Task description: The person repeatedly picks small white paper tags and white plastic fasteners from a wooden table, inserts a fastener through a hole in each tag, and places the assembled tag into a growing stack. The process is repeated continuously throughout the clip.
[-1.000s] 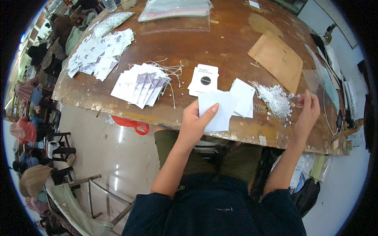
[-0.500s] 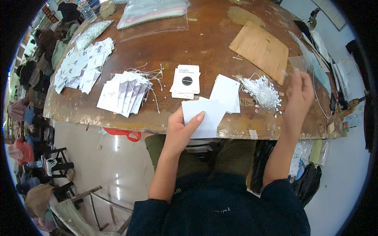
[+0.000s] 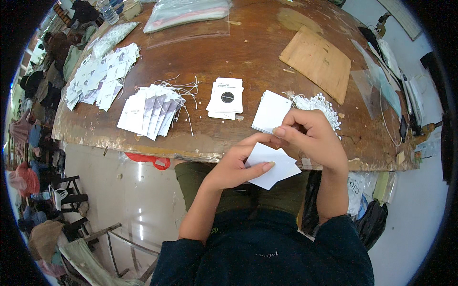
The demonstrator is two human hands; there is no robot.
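Two white cards (image 3: 279,168), fanned apart, are held over the table's front edge by my left hand (image 3: 231,169), its thumb pressed on top. Close above them, my right hand (image 3: 312,138) has thumb and forefinger pinched together; what lies between them I cannot make out. Just beyond its fingertips lies a stack of blank white cards (image 3: 269,110). A heap of white tag strings (image 3: 325,106) is partly hidden behind the right hand. To the left sits a small stack of printed cards (image 3: 228,88) with a black circle on the top one.
Fanned tags with loose strings (image 3: 152,112) lie on the wooden table (image 3: 200,52) at left, and a larger tag pile (image 3: 102,78) beyond them. Clear plastic bags (image 3: 186,16) lie at the back. A wooden board (image 3: 317,62) rests at right. A red bag (image 3: 150,159) hangs below the front edge.
My right hand has come in from the far right to beside the left hand. The left hand has drawn nearer my body and tilted, and its cards now show fanned.
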